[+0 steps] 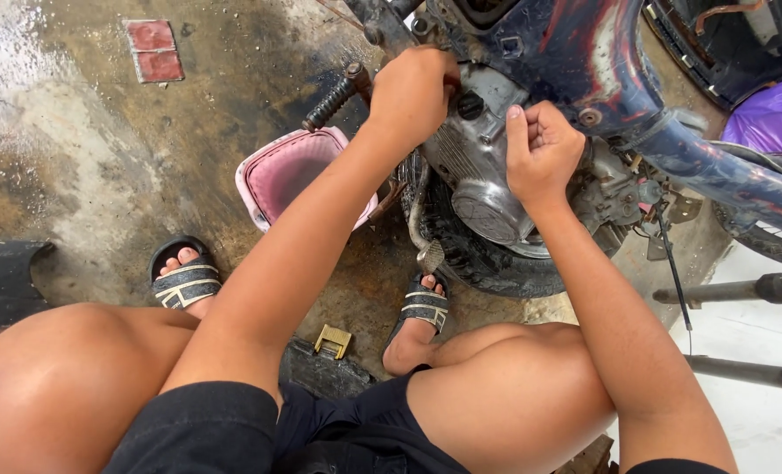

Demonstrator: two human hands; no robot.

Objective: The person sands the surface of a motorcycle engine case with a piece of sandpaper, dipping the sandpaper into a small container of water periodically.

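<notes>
Head view: the person squats on a stained, wet concrete floor (101, 158) facing the grey, oil-grimed metal engine casing (483, 175) of a dark blue motorcycle frame (601, 61). The left hand (413, 92) is closed into a fist at the upper left edge of the engine casing, just below the frame; what it grips is hidden by the knuckles and cannot be told. The right hand (542, 151) is loosely curled, fingers folded toward the palm, and rests against the upper right part of the casing, beside a small black round cap (470, 105); whether it holds anything cannot be told. The casing lies directly between and beneath both hands, with its round side cover (489, 211) below the right wrist. A black ribbed rubber footpeg (331, 104) projects left of the left hand. A pink plastic basin (287, 171) sits on the floor under the left forearm. A small brass-coloured metal bracket (333, 340) lies on the floor between the two sandalled feet. A purple plastic bag (773, 118) shows at the right edge.
</notes>
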